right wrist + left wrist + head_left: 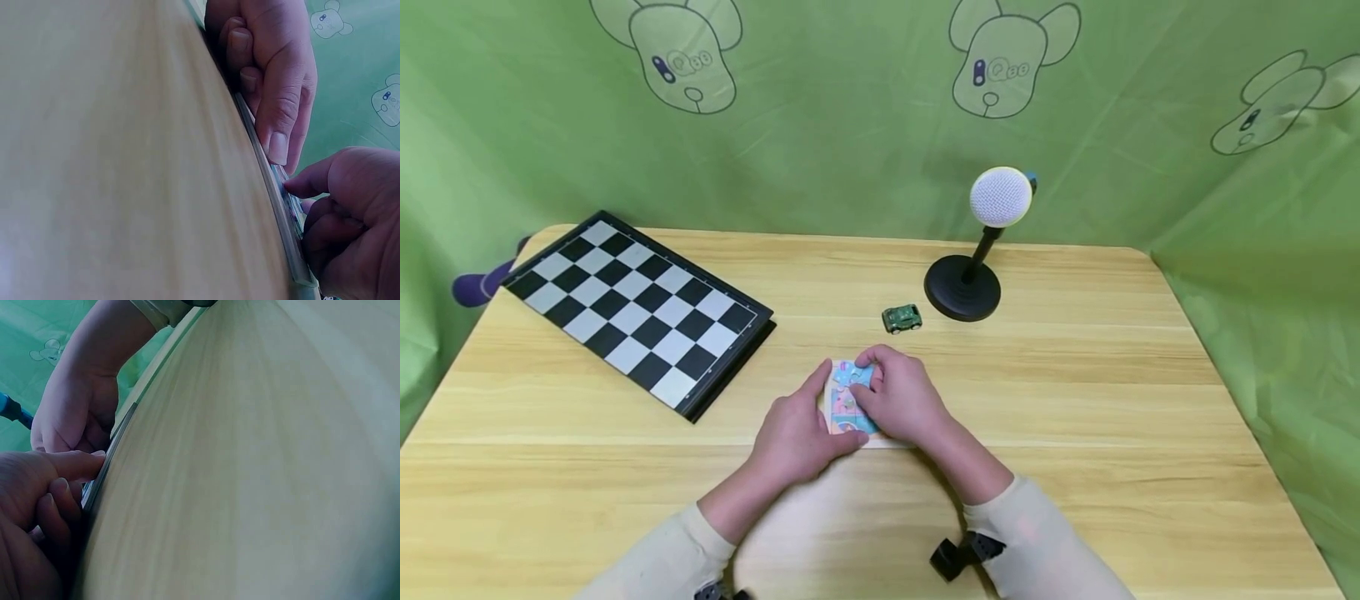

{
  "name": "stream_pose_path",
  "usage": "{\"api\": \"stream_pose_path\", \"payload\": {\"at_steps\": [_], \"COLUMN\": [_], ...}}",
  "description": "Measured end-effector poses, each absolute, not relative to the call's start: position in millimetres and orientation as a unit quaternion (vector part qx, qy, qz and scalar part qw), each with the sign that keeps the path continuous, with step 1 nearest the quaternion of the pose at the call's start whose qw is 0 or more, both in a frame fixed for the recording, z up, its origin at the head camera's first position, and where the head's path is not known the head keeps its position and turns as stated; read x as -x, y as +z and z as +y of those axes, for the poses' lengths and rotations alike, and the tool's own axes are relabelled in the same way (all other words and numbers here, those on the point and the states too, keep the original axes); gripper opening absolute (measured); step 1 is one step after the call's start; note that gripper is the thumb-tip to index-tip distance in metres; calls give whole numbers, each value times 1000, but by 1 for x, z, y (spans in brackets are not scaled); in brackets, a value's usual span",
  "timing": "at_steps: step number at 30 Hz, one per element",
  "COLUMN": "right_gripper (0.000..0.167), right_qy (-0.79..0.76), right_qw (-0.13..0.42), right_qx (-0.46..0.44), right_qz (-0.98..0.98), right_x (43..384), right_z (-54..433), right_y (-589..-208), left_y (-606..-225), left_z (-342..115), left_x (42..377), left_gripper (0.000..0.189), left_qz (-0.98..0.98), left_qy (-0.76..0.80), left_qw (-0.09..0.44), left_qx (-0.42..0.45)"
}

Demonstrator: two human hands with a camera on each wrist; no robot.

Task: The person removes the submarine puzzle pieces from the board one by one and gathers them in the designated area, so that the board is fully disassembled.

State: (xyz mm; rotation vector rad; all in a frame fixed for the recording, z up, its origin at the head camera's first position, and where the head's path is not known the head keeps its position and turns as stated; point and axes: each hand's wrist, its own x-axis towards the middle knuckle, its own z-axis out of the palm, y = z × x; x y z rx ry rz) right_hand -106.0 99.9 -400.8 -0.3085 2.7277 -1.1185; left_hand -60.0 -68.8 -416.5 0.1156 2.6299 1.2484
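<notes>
A small jigsaw puzzle (844, 400), mostly blue and pink with a pale border, lies on the wooden table. My left hand (793, 437) holds it at the lower left, its thumb along the near edge and index finger up the left side. Over the puzzle's right part, my right hand (906, 396) pinches at a blue puzzle piece (863, 375) with thumb and index finger; its other fingers are curled. In the right wrist view the puzzle (289, 203) appears edge-on between the left hand (284, 87) and the right hand (356, 219). The right hand hides part of the puzzle.
Beyond the puzzle sits a small green toy car (902, 318). A round white-faced object on a black stand (964, 287) rises behind it. A black-and-white chessboard (640, 308) lies at the left. Green cloth (850, 150) hangs behind the table (1075, 400).
</notes>
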Motion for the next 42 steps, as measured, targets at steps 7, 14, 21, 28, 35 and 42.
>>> {"api": "stream_pose_path", "payload": {"at_steps": [7, 14, 21, 28, 35, 42], "right_gripper": [26, 27, 27, 24, 24, 24], "right_qy": [-372, -377, -403, -427, -423, -420], "right_qw": [91, 85, 82, 65, 35, 25], "right_qx": [87, 82, 96, 121, 146, 145], "right_qz": [919, 919, 907, 894, 894, 896], "right_x": [104, 105, 103, 100, 97, 95], "right_z": [103, 112, 123, 138, 156, 171], "right_y": [-393, -391, -390, -385, -385, -384], "left_y": [-416, -416, -416, -416, -417, -416], "left_z": [-68, -68, -68, -68, -68, -67], "left_x": [60, 61, 61, 60, 60, 60], "left_gripper": [106, 106, 107, 109, 110, 111], "left_qz": [898, 899, 899, 900, 899, 898], "left_qy": [423, 420, 419, 419, 422, 423], "left_qw": [114, 119, 121, 116, 115, 115], "left_qx": [-40, -36, -35, -38, -38, -39]}}
